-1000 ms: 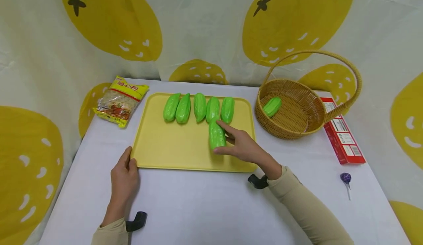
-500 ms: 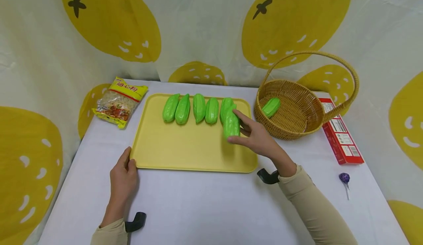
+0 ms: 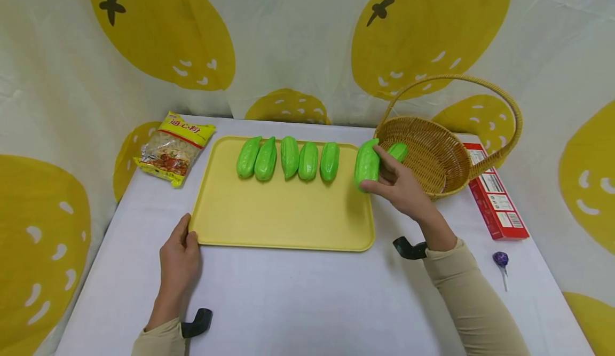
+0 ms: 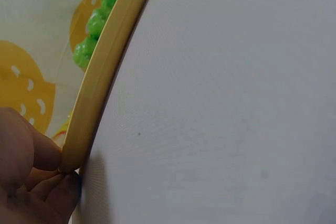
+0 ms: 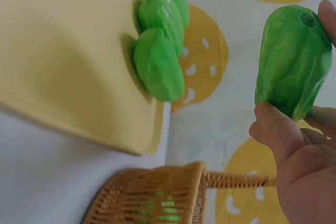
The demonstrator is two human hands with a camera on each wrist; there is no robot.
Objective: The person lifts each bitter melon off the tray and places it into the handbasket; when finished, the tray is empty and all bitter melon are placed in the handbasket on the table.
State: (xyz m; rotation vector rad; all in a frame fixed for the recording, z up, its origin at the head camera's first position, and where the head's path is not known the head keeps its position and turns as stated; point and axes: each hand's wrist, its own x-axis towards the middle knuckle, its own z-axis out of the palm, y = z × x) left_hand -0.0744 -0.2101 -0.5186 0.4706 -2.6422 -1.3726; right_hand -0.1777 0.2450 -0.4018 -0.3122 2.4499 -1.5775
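Two hands busy from where I stand. Left hand (image 3: 179, 260) pinches the tray (image 3: 274, 225) at its near-left corner. Lollipop (image 3: 501, 260) and red box (image 3: 502, 206) sit off on the right. Right hand (image 3: 405, 188) has thumb and fingers clamped on one gourd (image 3: 367, 165) — up off the tray, over its right edge, just short of the basket (image 3: 449, 158). Farther back: another gourd (image 3: 400, 150) inside the basket, five gourds (image 3: 308, 161) in a row along the tray's far side, pack (image 3: 173, 148) left of the tray. Step in hand looks like the carry, tray to basket. Next move, my read: over the rim, under the handle (image 3: 454, 77), lower, let go — handle's the likely snag.
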